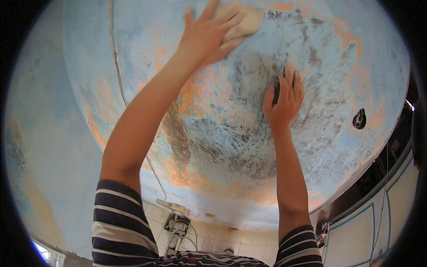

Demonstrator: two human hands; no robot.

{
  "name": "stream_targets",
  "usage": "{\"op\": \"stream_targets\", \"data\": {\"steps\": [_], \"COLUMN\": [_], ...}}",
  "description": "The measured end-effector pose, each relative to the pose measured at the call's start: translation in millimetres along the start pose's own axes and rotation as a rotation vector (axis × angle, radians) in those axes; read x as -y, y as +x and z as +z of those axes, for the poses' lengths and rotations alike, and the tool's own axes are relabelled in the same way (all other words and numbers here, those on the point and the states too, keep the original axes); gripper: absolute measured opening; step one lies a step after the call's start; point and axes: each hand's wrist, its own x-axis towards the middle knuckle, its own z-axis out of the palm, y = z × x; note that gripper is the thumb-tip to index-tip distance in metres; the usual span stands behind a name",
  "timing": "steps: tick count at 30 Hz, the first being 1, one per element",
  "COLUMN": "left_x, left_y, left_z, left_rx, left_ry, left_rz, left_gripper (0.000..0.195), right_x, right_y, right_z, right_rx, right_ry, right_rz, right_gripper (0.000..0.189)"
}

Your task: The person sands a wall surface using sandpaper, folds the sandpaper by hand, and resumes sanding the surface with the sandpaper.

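Observation:
A blue wall [213, 140] with orange and dark grey patches fills the view before me. At the upper middle, my left hand [210, 35] has its fingers spread over a pale, blurred pad or cloth [248, 21], pressed to the wall; whether the fingers grip it is hard to tell. Lower and to the right, my right hand [285, 95] lies with its palm towards the wall. A dark shape shows between its thumb and fingers; whether that is an object or a dark patch of the wall cannot be told.
A thin cable [115, 53] runs down the wall at the left to a pale fitting [173, 206]. An open socket hole with wires [359, 119] is at the right. Cables hang by a box [177, 223] low down, above white tiles [213, 237]. Pale panels [350, 230] stand at the lower right.

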Motion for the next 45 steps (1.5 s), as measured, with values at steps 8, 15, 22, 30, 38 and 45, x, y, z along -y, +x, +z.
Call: {"op": "stream_targets", "data": {"steps": [8, 15, 22, 30, 38, 45], "left_x": [16.7, -18.3, 38.5, -31.0, 32.3, 33.9], "left_y": [-69.5, 56.0, -70.8, 95.7, 16.9, 28.4], "left_z": [9.1, 5.5, 18.5, 3.0, -1.5, 1.3], "left_rx": [-0.044, -0.068, -0.1, -0.042, -0.003, -0.01], "left_ry": [0.002, -0.153, -0.014, -0.158, 0.181, 0.113], "left_rz": [-0.017, -0.094, 0.012, -0.009, 0.128, 0.178], "left_gripper": [0.063, 0.065, 0.058, 0.064, 0.059, 0.06], "right_x": [17.5, 3.5, 7.8, 11.4, 1.9, 20.9], "right_y": [9.3, -2.8, 0.4, 1.1, -4.0, 0.5], "right_z": [-4.6, -0.2, -2.8, -0.9, -5.0, -3.9], "right_rx": [0.02, 0.013, 0.035, 0.039, 0.037, 0.039], "right_ry": [-0.016, -0.002, -0.014, -0.012, -0.034, -0.002], "right_rz": [0.025, 0.001, 0.015, 0.025, 0.007, 0.038], "right_gripper": [0.035, 0.034, 0.034, 0.033, 0.033, 0.033]}}
